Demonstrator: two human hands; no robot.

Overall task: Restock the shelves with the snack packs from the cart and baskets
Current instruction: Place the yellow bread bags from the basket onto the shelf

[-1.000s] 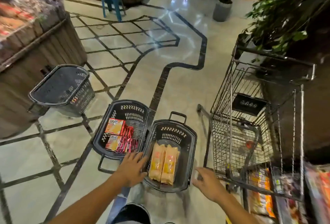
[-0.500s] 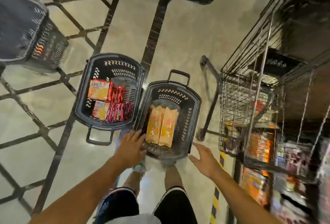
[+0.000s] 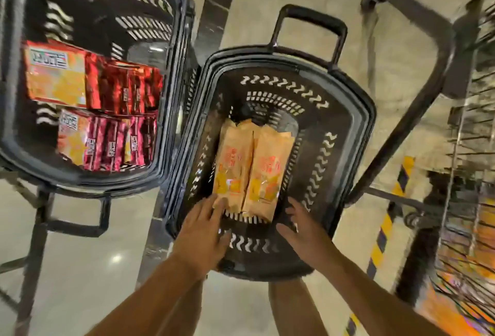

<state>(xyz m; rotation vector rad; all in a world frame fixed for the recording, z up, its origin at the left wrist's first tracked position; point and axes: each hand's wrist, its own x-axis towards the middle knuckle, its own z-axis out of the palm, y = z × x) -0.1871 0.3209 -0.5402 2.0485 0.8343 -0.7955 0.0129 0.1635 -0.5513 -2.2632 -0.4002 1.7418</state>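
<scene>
A: Where are my hands?
B: Both inside the right basket [image 3: 356,132]. Left hand [image 3: 205,231] has straight, relaxed fingers touching the near end of the orange packs [image 3: 251,166]. Right hand [image 3: 305,228] is released, just beside them at 4 o'clock, holding nothing.
A: Other stock?
B: Red packs [image 3: 112,110] lie in the left basket [image 3: 171,40] at 10 o'clock. Cart [image 3: 471,148] at 3 o'clock, blurred.
</scene>
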